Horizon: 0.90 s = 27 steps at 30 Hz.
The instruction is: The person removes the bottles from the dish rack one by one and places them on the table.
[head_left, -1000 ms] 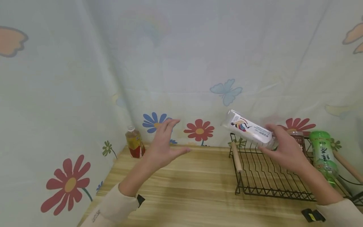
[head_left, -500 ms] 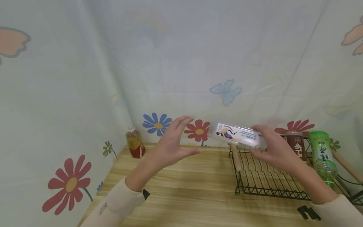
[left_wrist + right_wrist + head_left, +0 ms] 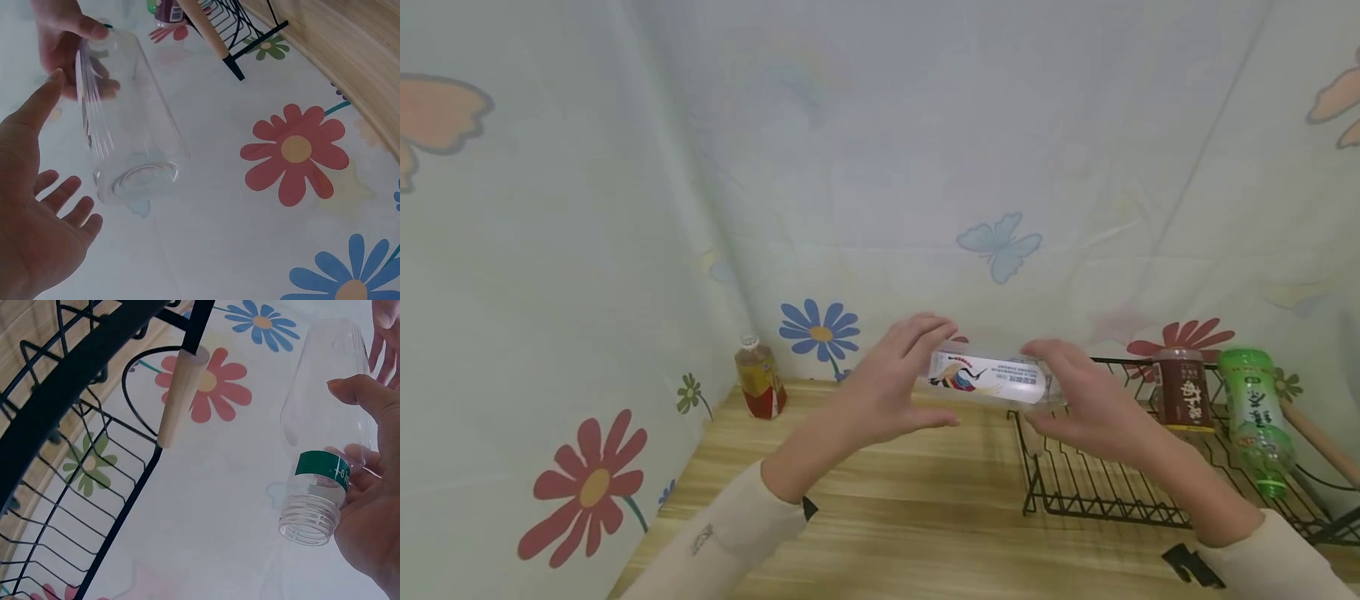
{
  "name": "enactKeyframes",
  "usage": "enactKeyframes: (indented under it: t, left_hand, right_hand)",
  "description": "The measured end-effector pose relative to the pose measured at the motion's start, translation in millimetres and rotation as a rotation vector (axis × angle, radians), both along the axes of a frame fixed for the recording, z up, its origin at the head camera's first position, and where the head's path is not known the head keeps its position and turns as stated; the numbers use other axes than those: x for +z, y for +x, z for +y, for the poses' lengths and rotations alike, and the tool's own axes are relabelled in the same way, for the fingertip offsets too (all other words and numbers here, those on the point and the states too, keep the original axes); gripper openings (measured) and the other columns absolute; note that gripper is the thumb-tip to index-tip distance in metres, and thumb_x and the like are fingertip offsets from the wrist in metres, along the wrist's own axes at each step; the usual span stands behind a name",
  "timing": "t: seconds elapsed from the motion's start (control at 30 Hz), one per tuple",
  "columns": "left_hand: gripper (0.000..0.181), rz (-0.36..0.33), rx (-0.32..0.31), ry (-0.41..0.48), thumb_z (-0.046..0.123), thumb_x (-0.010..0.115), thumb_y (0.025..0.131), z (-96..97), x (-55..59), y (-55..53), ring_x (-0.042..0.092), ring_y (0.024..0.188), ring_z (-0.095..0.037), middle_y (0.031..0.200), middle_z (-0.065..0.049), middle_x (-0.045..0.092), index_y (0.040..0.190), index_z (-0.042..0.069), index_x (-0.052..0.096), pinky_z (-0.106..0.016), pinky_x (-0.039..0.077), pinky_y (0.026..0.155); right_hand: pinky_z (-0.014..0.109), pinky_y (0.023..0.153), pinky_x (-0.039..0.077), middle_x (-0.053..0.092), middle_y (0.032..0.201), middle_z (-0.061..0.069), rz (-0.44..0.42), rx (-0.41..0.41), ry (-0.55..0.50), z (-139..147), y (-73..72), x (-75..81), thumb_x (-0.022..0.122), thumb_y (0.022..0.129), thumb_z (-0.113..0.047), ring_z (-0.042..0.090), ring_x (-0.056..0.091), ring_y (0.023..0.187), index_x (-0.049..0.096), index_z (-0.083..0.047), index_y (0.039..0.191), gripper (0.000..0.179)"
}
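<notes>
A clear plastic bottle point(image 3: 988, 379) lies nearly level in the air, its white label bearing a colourful drawing. My right hand point(image 3: 1093, 404) grips it near the neck, thumb on one side and fingers on the other. In the right wrist view the uncapped, threaded mouth and a green neck band point(image 3: 322, 469) show. My left hand point(image 3: 895, 383) is spread at the bottle's base end, thumb and fingers apart. The left wrist view shows this left hand point(image 3: 44, 206) beside the bottle point(image 3: 134, 125), with a gap between them.
Below and right stands a black wire rack point(image 3: 1112, 475) with wooden handles. In it are a dark red-brown container point(image 3: 1182, 392) and a green bottle point(image 3: 1253, 408), cap end down. A yellow-and-red labelled bottle point(image 3: 762, 379) stands at the wooden table's point(image 3: 917, 508) back left, near the floral curtain point(image 3: 880, 150).
My right hand has carried the bottle left and slightly down from over the rack, turning it more level. My left hand has moved right, up to the bottle's base.
</notes>
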<state>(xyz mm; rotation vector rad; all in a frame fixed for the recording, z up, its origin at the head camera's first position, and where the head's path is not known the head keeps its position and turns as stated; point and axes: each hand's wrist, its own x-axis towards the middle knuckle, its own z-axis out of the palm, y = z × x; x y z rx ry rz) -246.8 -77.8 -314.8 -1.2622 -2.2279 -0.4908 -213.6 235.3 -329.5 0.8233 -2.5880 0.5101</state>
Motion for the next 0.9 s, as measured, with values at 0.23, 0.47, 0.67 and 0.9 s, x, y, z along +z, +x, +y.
enactKeyframes:
  t: [0.23,0.47,0.67,0.9]
  left_hand:
    - [0.109,0.034,0.003,-0.092,0.055,0.093,0.076,11.0,-2.6,0.0,0.044,0.146,-0.021,0.159,-0.006,0.046,0.16,0.011,0.041,-0.036,0.045,0.116]
    - [0.106,0.037,0.04,-0.173,0.056,0.093,0.076,13.4,-9.5,-5.0,0.053,0.139,-0.022,0.156,-0.005,0.05,0.158,0.009,0.046,-0.037,0.049,0.113]
    - [0.095,0.067,0.091,-0.224,0.05,0.094,0.078,14.8,-15.0,-7.6,0.056,0.134,-0.022,0.152,-0.003,0.054,0.154,0.012,0.051,-0.038,0.047,0.114]
    - [0.09,0.039,0.114,-0.206,0.046,0.095,0.078,14.9,-17.8,-10.5,0.057,0.132,-0.022,0.15,-0.002,0.055,0.152,0.012,0.054,-0.038,0.048,0.112]
  right_hand:
    - [0.052,0.09,0.059,0.055,0.147,0.015,0.03,0.038,0.017,-12.2,-0.5,-3.8,0.092,0.08,-0.018,0.034,0.063,0.12,0.048,-0.008,0.15,0.083]
    - [0.049,0.089,0.061,0.056,0.147,0.014,0.053,0.054,0.012,-18.1,1.1,-6.3,0.091,0.079,-0.018,0.031,0.065,0.117,0.05,-0.007,0.148,0.082]
    - [0.049,0.088,0.061,0.057,0.146,0.016,0.062,0.063,0.012,-21.6,3.4,-7.0,0.091,0.079,-0.019,0.032,0.065,0.118,0.049,-0.005,0.149,0.082]
    - [0.05,0.09,0.06,0.056,0.147,0.015,0.047,0.036,0.024,-26.9,3.1,-6.5,0.093,0.079,-0.02,0.032,0.064,0.119,0.049,-0.006,0.149,0.085]
